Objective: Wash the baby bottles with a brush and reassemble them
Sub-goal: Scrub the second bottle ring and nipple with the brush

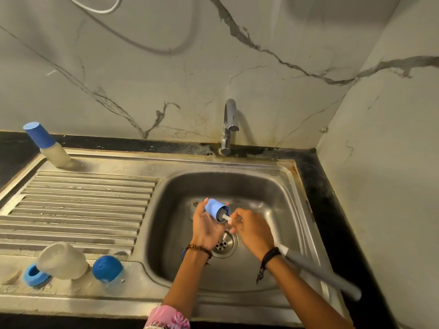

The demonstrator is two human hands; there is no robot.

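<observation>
Over the basin of a stainless steel sink [288, 184], lower centre of the frame, a person's left hand [206, 227] cradles a light blue plastic bottle cap [215, 208], fingers curled around it with the open mouth facing right. The right hand [253, 230] pinches the thin white stem of a small grey bristle brush [224, 213], whose head sits inside the cap. A long grey-handled bottle brush [316, 267] lies slanted along the sink's right side, its end jutting past the rim at lower right.

At lower left, on the flat strip below the ribbed drainboard [78, 210], a cloudy translucent bottle body [63, 261] lies tipped beside a blue screw ring [35, 274] and a dark blue rounded dome cap [107, 268]. An assembled bottle with a blue cap [46, 144] stands at upper left. The chrome tap [229, 125] shows no visible stream.

The cap is held directly above the open drain [224, 244]; a wet, soapy slip would likely drop it into the basin. The dome cap near the basin edge looks liable to roll in if nudged, and a brush of the right forearm could shift the long brush.
</observation>
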